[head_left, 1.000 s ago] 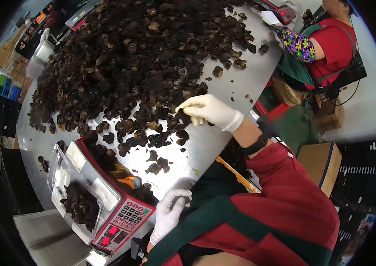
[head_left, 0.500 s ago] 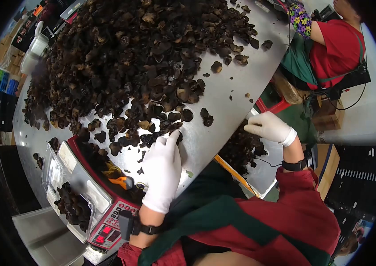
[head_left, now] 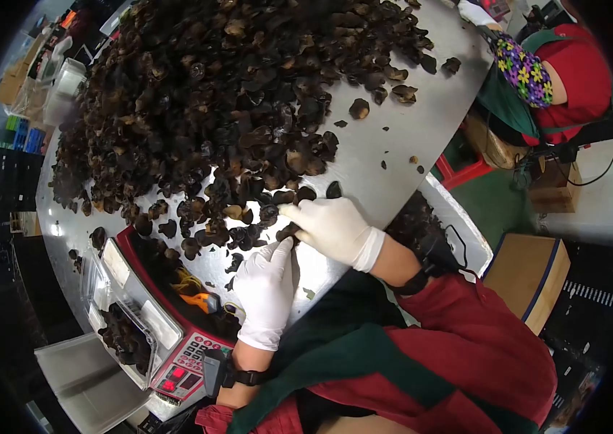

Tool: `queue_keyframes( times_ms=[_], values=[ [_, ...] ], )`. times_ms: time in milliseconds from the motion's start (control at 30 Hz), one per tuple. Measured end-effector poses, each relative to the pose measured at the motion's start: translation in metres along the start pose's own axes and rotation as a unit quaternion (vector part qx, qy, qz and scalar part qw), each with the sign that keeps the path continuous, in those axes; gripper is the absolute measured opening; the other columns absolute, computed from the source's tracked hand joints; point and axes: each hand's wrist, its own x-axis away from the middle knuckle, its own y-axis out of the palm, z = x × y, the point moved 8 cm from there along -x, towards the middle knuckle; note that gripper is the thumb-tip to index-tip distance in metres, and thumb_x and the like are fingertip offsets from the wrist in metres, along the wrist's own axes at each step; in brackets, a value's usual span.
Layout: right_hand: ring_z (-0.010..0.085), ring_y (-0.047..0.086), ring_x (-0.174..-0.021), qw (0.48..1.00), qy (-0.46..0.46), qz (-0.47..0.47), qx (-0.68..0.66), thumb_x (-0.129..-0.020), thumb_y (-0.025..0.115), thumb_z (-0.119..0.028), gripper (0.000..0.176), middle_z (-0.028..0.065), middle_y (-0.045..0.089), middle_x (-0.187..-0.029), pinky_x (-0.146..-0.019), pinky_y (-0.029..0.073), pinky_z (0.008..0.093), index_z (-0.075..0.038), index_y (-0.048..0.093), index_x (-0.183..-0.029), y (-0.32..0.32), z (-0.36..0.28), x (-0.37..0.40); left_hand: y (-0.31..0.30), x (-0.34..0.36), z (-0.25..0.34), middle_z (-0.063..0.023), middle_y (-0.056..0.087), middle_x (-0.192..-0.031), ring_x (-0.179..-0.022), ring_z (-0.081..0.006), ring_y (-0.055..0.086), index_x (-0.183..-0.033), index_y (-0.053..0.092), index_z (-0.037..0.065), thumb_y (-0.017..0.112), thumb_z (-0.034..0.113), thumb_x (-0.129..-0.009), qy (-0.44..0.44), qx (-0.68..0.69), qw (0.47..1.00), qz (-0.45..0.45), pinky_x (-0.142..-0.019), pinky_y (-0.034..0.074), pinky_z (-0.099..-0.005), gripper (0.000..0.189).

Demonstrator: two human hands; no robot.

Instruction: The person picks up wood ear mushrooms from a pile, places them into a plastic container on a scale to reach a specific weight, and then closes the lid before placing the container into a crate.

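Just up from the scale (head_left: 191,351), the right hand (head_left: 332,228) curls its fingertips out of sight over dark fungus pieces (head_left: 286,233) — grip unclear. The scale's display is too small to read; beyond it, the heap (head_left: 234,87) runs off the top edge.

Open passage: the bare table (head_left: 404,148) strip right of the mushroom heap (head_left: 234,94), carrying only a few stray pieces. The heap blocks the far and left area. The scale (head_left: 194,351) and its clear tray (head_left: 122,322) block the near left corner. A co-worker's sleeve (head_left: 523,69) borders the far right.
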Motion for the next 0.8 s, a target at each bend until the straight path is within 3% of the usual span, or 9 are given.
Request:
queue_keyframes(
  times_ms=[33,200,333,367,467,533,633,733,800],
  values=[
    [0.0233,0.066,-0.073,1.000,-0.009,0.016,0.019,-0.082,0.069,-0.018,0.029,0.0047,0.061,-0.078,-0.062,0.053,0.0358,-0.014,0.064,-0.110,0.008,-0.001,0.000,0.001,0.002,-0.003,-0.0051,0.070,-0.088,-0.074,-0.0240,0.066,-0.098,0.074,0.014,0.072,0.008,-0.081,-0.009,-0.002,1.000,-0.001,-0.064,0.053,-0.0351,0.018],
    [0.0241,0.067,-0.079,0.991,-0.025,0.075,-0.112,-0.083,0.068,-0.018,0.013,0.0046,0.067,-0.084,-0.069,0.054,0.0352,-0.009,0.066,-0.093,-0.028,0.010,0.023,-0.006,0.007,-0.013,-0.0059,0.070,-0.087,-0.073,-0.0244,0.067,-0.099,0.072,0.013,0.073,0.008,-0.081,-0.033,0.017,0.999,-0.008,-0.064,0.053,-0.0346,0.019],
    [0.0269,0.067,-0.084,0.946,0.134,-0.033,-0.293,-0.083,0.070,-0.014,0.014,0.0099,0.071,-0.091,-0.075,0.053,0.0335,-0.006,0.071,-0.095,-0.070,0.052,0.058,-0.011,0.000,-0.022,-0.0050,0.063,-0.076,-0.066,-0.0241,0.062,-0.103,0.068,0.013,0.072,0.016,-0.084,-0.059,0.061,0.996,0.001,-0.058,0.050,-0.0367,0.020],
    [0.0244,0.067,-0.084,0.948,0.149,-0.077,-0.269,-0.083,0.071,-0.014,0.015,0.0084,0.071,-0.090,-0.076,0.052,0.0327,-0.004,0.071,-0.095,-0.079,0.063,0.069,-0.015,-0.009,-0.023,-0.0050,0.060,-0.070,-0.062,-0.0250,0.061,-0.102,0.068,0.013,0.072,0.016,-0.085,-0.060,0.042,0.997,0.016,-0.056,0.050,-0.0363,0.018],
    [0.0262,0.062,-0.089,0.976,0.087,-0.178,-0.089,-0.081,0.075,-0.026,0.022,0.0068,0.069,-0.090,-0.080,0.049,0.0361,-0.008,0.073,-0.095,-0.102,0.078,0.093,-0.017,-0.040,-0.020,-0.0087,0.064,-0.094,-0.080,-0.0281,0.066,-0.111,0.068,0.011,0.069,0.008,-0.085,-0.079,0.026,0.997,0.002,-0.069,0.053,-0.0359,0.026],
    [0.0268,0.061,-0.091,0.988,0.080,-0.117,-0.057,-0.082,0.074,-0.025,0.023,0.0071,0.069,-0.093,-0.081,0.048,0.0361,-0.009,0.073,-0.098,-0.115,0.082,0.094,-0.005,-0.049,-0.023,-0.0100,0.062,-0.101,-0.083,-0.0294,0.065,-0.114,0.066,0.011,0.067,0.008,-0.086,-0.070,0.054,0.996,-0.006,-0.070,0.053,-0.0378,0.028],
    [0.0275,0.061,-0.093,0.990,0.084,-0.034,-0.106,-0.083,0.072,-0.025,0.025,0.0079,0.068,-0.096,-0.081,0.048,0.0361,-0.008,0.072,-0.102,-0.119,0.071,0.063,0.019,-0.047,-0.027,-0.0113,0.064,-0.101,-0.086,-0.0312,0.066,-0.111,0.066,0.009,0.068,0.006,-0.084,-0.077,0.015,0.990,-0.119,-0.074,0.054,-0.0371,0.027],
    [0.0274,0.060,-0.095,0.990,0.031,0.043,-0.130,-0.084,0.070,-0.020,0.026,0.0075,0.067,-0.097,-0.083,0.047,0.0375,-0.008,0.071,-0.107,-0.106,0.053,0.012,0.002,-0.042,-0.034,-0.0124,0.067,-0.098,-0.086,-0.0289,0.067,-0.108,0.067,0.007,0.067,0.001,-0.083,-0.117,0.153,0.981,-0.025,-0.075,0.054,-0.0347,0.026],
    [0.0273,0.060,-0.095,0.987,0.011,0.083,-0.139,-0.084,0.069,-0.017,0.026,0.0072,0.067,-0.097,-0.085,0.046,0.0383,-0.007,0.070,-0.108,-0.087,0.045,-0.021,0.002,-0.033,-0.050,-0.0043,0.067,-0.094,-0.079,-0.0117,0.062,-0.109,0.065,0.003,0.060,-0.006,-0.090,-0.189,0.308,0.932,-0.004,-0.072,0.050,-0.0248,0.021]
  ],
)
